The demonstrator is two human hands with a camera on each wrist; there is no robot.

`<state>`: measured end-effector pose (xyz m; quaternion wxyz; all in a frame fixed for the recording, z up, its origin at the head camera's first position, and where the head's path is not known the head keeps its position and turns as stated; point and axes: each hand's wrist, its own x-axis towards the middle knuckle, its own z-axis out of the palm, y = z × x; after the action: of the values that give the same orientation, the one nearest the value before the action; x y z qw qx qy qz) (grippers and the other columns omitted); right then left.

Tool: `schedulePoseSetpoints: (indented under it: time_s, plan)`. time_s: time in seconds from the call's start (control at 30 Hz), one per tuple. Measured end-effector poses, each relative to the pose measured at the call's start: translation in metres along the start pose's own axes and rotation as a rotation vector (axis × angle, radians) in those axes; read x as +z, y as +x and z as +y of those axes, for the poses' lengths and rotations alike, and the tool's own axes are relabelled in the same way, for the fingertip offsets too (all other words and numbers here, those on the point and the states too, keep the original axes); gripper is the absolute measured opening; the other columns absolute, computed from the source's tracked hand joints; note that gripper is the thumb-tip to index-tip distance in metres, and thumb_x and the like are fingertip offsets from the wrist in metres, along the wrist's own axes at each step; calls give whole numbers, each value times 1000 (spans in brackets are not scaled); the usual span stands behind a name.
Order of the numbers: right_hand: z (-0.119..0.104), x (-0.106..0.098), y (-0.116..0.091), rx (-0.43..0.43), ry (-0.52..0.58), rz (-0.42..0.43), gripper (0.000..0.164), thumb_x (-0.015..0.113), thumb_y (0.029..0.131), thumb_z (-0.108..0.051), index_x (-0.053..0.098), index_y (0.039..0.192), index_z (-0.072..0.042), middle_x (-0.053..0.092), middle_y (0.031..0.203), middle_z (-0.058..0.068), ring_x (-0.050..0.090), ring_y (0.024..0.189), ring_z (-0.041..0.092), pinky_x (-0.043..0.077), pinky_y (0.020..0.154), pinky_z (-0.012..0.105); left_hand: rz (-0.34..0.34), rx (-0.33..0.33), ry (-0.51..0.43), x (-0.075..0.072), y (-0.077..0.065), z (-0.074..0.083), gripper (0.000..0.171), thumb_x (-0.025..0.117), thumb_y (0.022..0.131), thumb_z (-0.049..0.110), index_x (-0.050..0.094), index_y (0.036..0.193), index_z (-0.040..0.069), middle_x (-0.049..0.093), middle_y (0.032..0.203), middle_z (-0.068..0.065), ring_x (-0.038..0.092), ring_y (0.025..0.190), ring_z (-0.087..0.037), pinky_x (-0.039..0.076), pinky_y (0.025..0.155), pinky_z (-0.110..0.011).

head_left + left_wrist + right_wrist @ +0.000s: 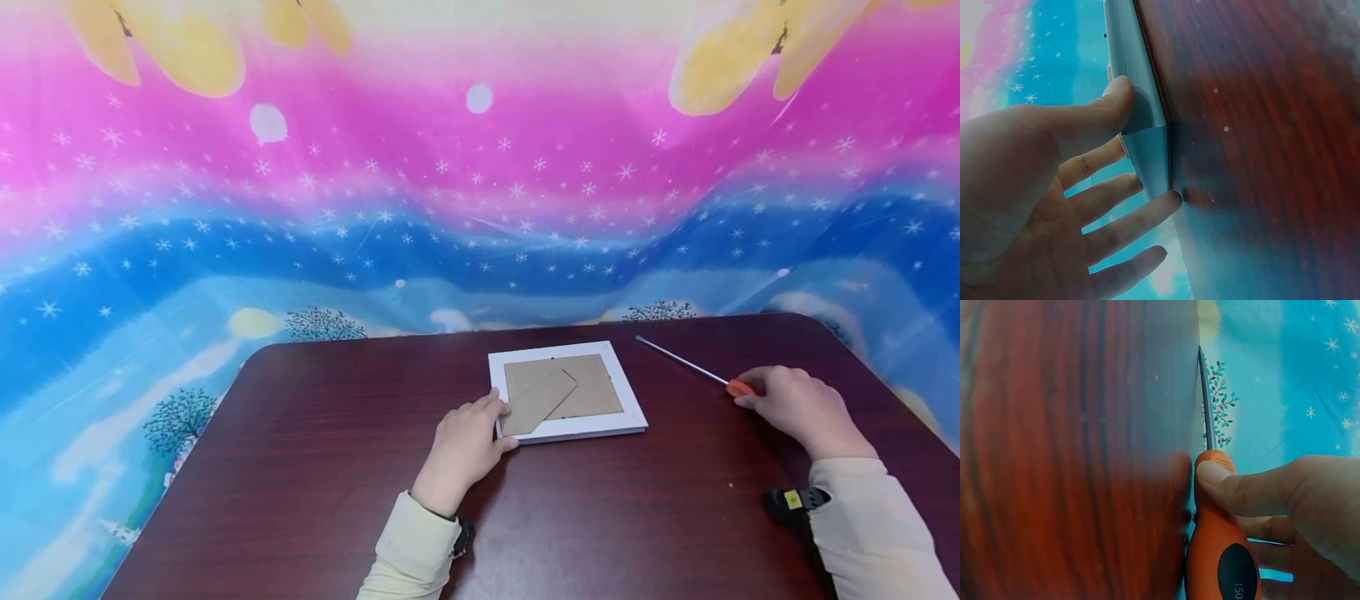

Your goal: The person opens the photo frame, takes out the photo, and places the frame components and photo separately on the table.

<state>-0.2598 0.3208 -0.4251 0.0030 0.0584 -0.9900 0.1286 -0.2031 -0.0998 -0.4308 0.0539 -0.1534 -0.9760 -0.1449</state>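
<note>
Face down on the table lies a white picture frame (592, 427) with a brown cardboard back (600, 392) and a slanted cardboard stand (536, 404). My left hand (467, 437) holds its near left corner, the thumb (1119, 100) against the near edge and the fingers along the left side. To the right of the frame, my right hand (798, 408) grips a screwdriver (1216, 531) by its orange handle, thumb near the handle's front end. The metal shaft (682, 360) points toward the table's back edge, low over the tabletop in the head view.
The dark red-brown wooden table (300, 467) has rounded back corners. A colourful cloth (450, 183) with snowflakes and trees hangs right behind it and around its sides. Black straps with a small device (787, 504) sit at the wrists.
</note>
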Motion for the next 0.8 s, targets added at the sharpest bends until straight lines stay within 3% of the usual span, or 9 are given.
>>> schedulePoseSetpoints:
  time_s: [0.3,0.57,0.8]
  plan:
    - [-9,-3,-2,-2,6,-11,38,64,84,-25,65,111,3,68,100,30,59,73,29,48,62,57,-15,-2,33,-2,1,1,45,68,81,39,63,120,18,54,142,-9,58,111,-29,50,91,-49]
    - [-27,-11,-1,-23,-28,35,45,60,88,-27,61,119,6,61,117,36,55,100,47,45,79,69,-35,-6,63,-6,3,1,48,66,82,43,59,123,19,52,143,-7,53,120,-27,46,97,-51]
    - [-44,-10,0,-88,-46,109,39,59,88,-21,63,116,5,64,113,33,58,99,44,48,79,67,-25,-6,90,-2,5,3,51,64,82,47,58,123,18,57,135,-5,54,116,-25,47,95,-49]
